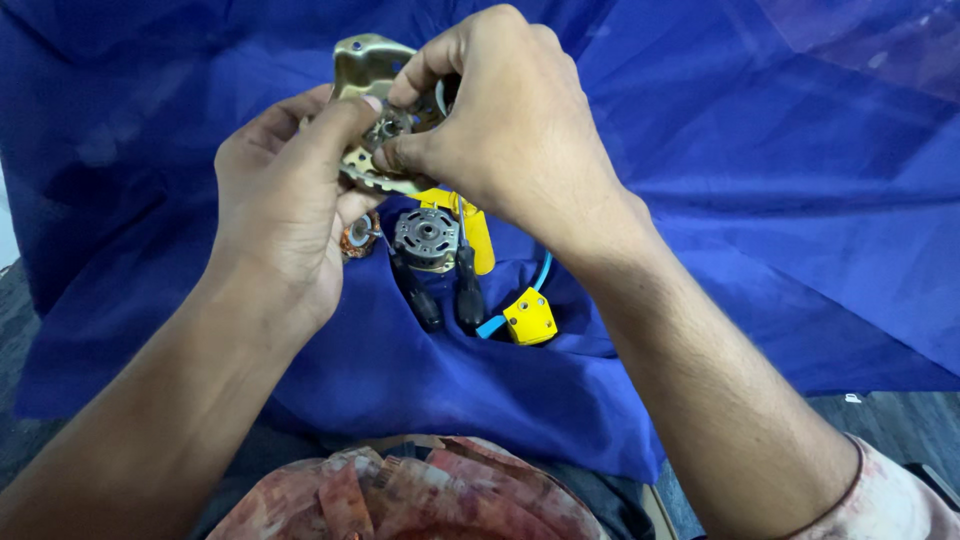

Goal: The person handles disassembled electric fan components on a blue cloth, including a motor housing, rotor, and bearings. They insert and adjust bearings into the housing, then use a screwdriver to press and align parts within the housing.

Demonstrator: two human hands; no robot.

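Note:
A gold-coloured metal bracket (366, 62) with a small gear-like part at its middle is held up between both hands. My left hand (285, 200) grips it from the left, thumb pressed on its face. My right hand (500, 110) closes over its right side, fingertips pinching the small part at the centre. Below the hands, on the blue cloth (760, 200), lie a small grey motor (425, 238), a copper-wound part (357, 236), two black-handled screwdrivers (470, 290), a yellow piece (478, 232) and a yellow block (530, 318) with a blue wire (541, 272).
The blue cloth covers the whole work area and sags into a hollow where the parts lie. A patterned reddish garment (400, 495) shows at the bottom edge. Dark floor (900, 420) appears at the lower right.

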